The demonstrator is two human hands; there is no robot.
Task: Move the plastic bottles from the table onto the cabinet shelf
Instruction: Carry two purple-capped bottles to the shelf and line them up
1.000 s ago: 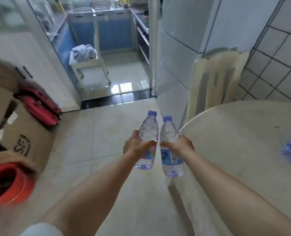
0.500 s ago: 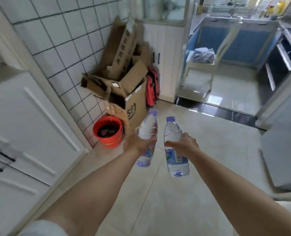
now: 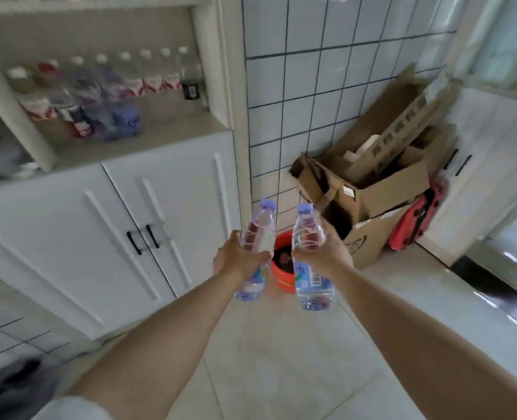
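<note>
The view has swung left since a moment ago: the table is gone from sight and the white cabinet [image 3: 78, 225] with its open shelf [image 3: 136, 137], already crowded with blurred bottles [image 3: 106, 95], now stands before us, so we judge that the carrying is nearly done and only the lifting up to the shelf remains. We hold two plastic bottles in the air above the floor, near each other but apart and well below the shelf: our left hand [image 3: 236, 259] wraps the left bottle [image 3: 255, 253] around its middle, and our right hand [image 3: 327, 253] wraps the right bottle [image 3: 310, 259] in the same way. Both bottles stand almost upright, long axis near vertical, purple caps pointing up and a little away from us, the left one leaning slightly to the right.
</note>
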